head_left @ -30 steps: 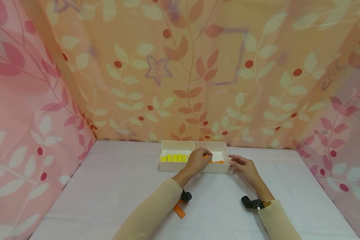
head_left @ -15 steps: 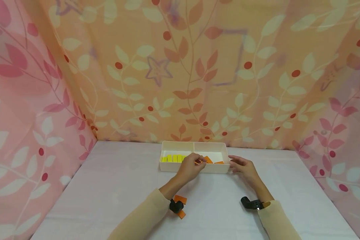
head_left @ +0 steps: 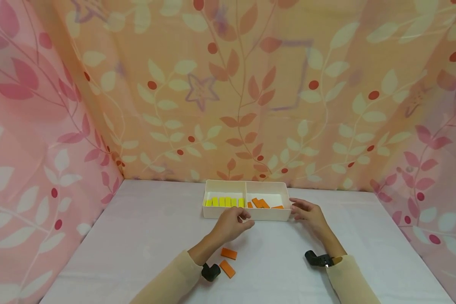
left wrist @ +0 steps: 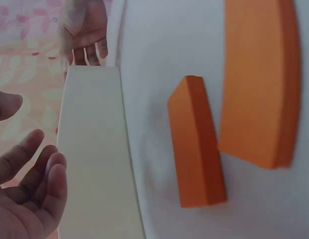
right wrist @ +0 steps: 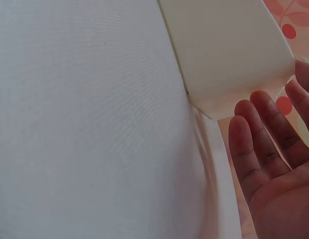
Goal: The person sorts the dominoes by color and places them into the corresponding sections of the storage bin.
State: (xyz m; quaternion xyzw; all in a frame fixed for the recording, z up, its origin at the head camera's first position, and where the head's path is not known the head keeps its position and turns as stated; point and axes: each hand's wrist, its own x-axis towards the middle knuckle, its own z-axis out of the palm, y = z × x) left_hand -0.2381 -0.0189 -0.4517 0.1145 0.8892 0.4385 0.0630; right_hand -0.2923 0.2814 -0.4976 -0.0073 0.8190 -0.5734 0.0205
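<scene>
A white two-compartment box (head_left: 271,215) stands toward the back of the table. Its left compartment holds a row of yellow blocks (head_left: 225,202); several orange blocks (head_left: 259,203) lie loosely in the right one. My left hand (head_left: 229,226) is just in front of the box, thumb and fingers apart, nothing between them. At the box's right end, my right hand (head_left: 309,214) touches the wall with extended fingertips, also visible in the right wrist view. Two orange rectangular blocks, a nearer one (head_left: 227,269) and a farther one (head_left: 229,253), lie on the table beside my left wrist.
A white cloth (head_left: 137,236) covers the table. Behind the box hangs an orange leaf-patterned curtain (head_left: 167,126), with a pink curtain (head_left: 34,169) along the left side and another on the right. Each wrist wears a black camera.
My left hand has drawn back from above the right compartment, leftward and toward me, out of the box. Both table blocks are now uncovered. My right hand stays at the box's end.
</scene>
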